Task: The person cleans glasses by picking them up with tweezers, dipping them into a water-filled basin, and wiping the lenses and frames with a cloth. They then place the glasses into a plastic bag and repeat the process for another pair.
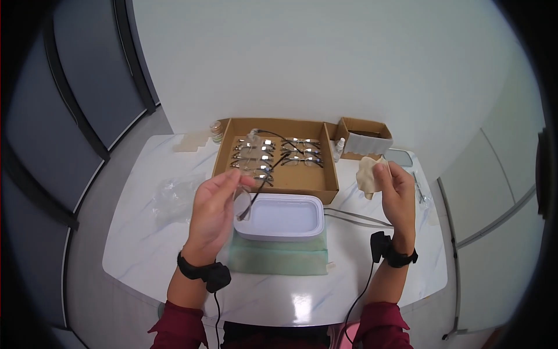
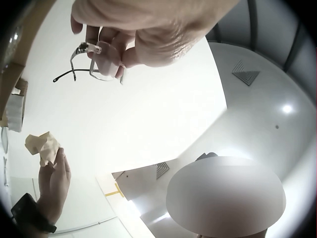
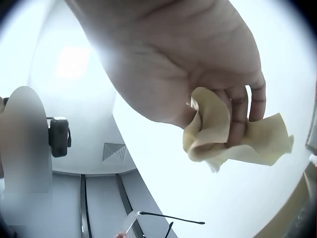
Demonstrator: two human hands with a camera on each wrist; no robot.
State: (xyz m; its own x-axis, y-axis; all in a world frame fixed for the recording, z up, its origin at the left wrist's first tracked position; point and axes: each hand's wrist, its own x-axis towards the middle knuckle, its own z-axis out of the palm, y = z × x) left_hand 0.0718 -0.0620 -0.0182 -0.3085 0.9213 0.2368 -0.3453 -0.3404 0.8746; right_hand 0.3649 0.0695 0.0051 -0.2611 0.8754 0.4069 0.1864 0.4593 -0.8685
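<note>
My left hand [image 1: 210,215] is raised at the left of a white tub, pinching a pair of eyeglasses [image 2: 105,63] by one clear lens between thumb and fingers. Their dark temple arms stick out toward the tub and the tray behind it. Out to the right, my right hand [image 1: 400,195] pinches a crumpled beige cloth [image 3: 213,124] between thumb and fingers, its loose edges hanging out. Cloth and eyeglasses are well apart. Below and between the hands stands the white tub [image 1: 279,235], with what looks like clear liquid inside.
Behind the tub, a cardboard tray [image 1: 330,168] holds several eyeglasses in two columns. A green cloth [image 1: 279,263] lies under the tub. At back right are a small cardboard box [image 1: 378,129] and a white bottle [image 1: 339,149]. Clear plastic [image 1: 174,198] lies left; a grey cord [image 1: 357,218] runs right.
</note>
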